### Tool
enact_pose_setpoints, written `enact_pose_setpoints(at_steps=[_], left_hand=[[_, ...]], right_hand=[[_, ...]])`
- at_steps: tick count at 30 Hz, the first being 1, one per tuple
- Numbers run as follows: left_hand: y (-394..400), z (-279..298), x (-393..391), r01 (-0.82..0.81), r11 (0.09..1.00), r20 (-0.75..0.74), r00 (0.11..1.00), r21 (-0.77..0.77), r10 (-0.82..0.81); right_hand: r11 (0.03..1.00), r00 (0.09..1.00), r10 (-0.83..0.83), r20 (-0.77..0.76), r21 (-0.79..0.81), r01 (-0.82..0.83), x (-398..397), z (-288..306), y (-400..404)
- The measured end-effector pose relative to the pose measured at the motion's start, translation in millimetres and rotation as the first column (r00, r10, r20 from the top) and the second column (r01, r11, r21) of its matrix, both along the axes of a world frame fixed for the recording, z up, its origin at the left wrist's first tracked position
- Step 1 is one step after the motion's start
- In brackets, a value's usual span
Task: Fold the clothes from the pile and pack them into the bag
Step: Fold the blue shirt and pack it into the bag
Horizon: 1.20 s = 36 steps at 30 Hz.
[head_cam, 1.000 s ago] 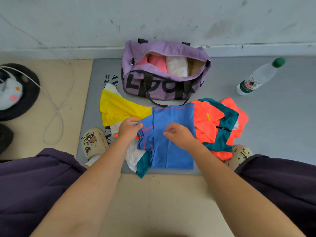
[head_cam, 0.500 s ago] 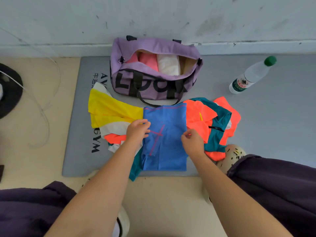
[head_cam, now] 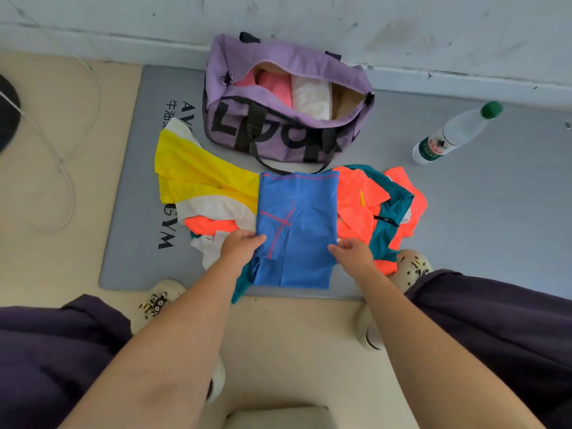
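A blue garment (head_cam: 305, 218) with pink seam lines lies folded into a tall rectangle on the pile. My left hand (head_cam: 240, 246) grips its left edge near the bottom. At the right edge my right hand (head_cam: 353, 251) pinches the cloth. Yellow and white clothes (head_cam: 198, 178) spread to the left, orange and teal clothes (head_cam: 383, 205) to the right. Behind the pile stands the purple bag (head_cam: 278, 131), unzipped, with pink and white folded clothes inside.
Everything sits on a grey gym mat (head_cam: 479, 212) against a white wall. A plastic water bottle (head_cam: 455, 134) with a green cap lies at the right. A white cable (head_cam: 71, 168) loops on the beige floor at the left. My shoes (head_cam: 413, 264) flank the mat's near edge.
The blue garment has been folded narrower and smoothed flat. My hands moved from its middle to its two side edges, lower down. The camera shifted left and closer.
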<state>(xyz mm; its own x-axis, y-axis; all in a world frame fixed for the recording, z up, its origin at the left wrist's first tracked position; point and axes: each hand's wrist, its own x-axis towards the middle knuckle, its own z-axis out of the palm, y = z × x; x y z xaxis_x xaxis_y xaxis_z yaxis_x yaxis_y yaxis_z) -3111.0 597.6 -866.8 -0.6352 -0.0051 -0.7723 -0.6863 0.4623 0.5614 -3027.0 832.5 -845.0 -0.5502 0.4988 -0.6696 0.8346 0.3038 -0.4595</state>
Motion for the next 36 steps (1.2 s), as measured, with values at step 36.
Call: enact_pose_setpoints(at_steps=[36], left_hand=[[24, 44, -74, -0.363, 0.76, 0.222, 0.932, 0.539, 0.288]], right_hand=[[0.523, 0.784, -0.611, -0.11, -0.8, 0.295, -73, 29, 24]])
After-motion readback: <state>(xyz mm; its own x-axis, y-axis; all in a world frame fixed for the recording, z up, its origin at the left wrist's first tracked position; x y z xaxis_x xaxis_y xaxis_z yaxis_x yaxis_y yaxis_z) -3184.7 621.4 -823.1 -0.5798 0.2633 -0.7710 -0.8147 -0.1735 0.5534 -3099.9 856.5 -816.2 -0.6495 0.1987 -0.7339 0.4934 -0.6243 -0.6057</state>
